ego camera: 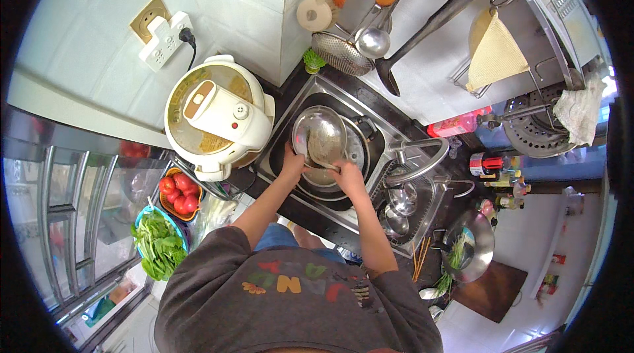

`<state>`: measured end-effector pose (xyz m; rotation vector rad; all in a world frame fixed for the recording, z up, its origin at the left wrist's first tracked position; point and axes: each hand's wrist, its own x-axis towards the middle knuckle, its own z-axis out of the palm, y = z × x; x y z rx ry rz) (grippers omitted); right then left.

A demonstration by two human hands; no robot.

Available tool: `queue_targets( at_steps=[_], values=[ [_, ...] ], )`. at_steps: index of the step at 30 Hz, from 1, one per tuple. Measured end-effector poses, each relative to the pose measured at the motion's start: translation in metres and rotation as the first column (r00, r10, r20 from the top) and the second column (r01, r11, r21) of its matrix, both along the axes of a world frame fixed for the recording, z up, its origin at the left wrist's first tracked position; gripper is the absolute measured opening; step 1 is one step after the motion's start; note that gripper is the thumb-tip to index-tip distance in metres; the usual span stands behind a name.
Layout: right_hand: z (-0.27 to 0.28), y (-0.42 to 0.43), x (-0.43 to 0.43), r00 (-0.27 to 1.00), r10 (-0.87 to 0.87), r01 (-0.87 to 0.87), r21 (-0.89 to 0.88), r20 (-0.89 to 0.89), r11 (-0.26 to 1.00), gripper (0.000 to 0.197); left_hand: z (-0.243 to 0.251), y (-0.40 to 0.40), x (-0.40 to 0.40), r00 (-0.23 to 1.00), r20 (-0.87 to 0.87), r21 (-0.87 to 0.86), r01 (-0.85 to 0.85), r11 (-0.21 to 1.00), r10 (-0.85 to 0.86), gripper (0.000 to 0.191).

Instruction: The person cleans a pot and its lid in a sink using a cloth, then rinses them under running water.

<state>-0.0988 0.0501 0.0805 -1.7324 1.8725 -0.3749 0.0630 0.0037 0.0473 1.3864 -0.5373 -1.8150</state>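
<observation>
A round stainless steel bowl (320, 131) is tilted over the left basin of a steel sink (315, 86). My left hand (293, 162) holds its near left rim, the thumb on the edge. With my right hand (348, 176) I grip the near right rim; the fingers are slightly blurred. Under the bowl a larger pan or pot (357, 144) with a dark side handle sits in the basin, partly covered by the bowl. Whether anything lies inside the bowl, I cannot tell.
A curved faucet (421, 142) arches over the right basin, where steel ladles (401, 199) lie. Left of the sink stands a cream electric cooker (218, 115). Tomatoes (179, 193) and leafy greens (159, 244) sit in baskets. Strainers and a black ladle (426, 31) hang above.
</observation>
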Motion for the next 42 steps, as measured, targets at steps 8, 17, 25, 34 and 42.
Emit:
queue_targets(
  at_steps=[8, 17, 25, 34, 42],
  values=[
    [-0.052, -0.004, -0.002, -0.011, -0.715, 0.026, 0.715, 0.699, 0.699, 0.052, -0.001, 0.013, -0.010, 0.964, 0.265, -0.341, 0.113, 0.933, -0.020, 0.063],
    [-0.096, -0.005, 0.020, -0.305, -0.667, 0.197, 0.731, 0.679, 0.654, 0.046, 0.000, 0.021, -0.011, 0.900, 0.432, -0.417, 0.264, 0.870, -0.066, 0.057],
    [-0.065, -0.050, -0.059, 0.711, -0.265, 0.380, -0.038, 0.652, 0.924, 0.029, 0.020, -0.010, -0.005, 0.538, 0.843, -0.442, 0.686, 0.577, 0.006, 0.044],
    [-0.030, -0.057, -0.049, 0.998, -0.023, -0.005, -0.461, -0.056, 0.887, 0.038, 0.011, -0.038, -0.044, 0.311, 0.943, -0.327, 0.806, 0.493, 0.118, 0.032],
    [-0.120, -0.033, -0.047, 0.548, -0.549, 0.706, 0.004, 0.631, 0.708, 0.029, -0.104, -0.032, -0.024, 0.982, 0.008, 0.029, 0.191, 0.981, -0.191, 0.045]
  ],
)
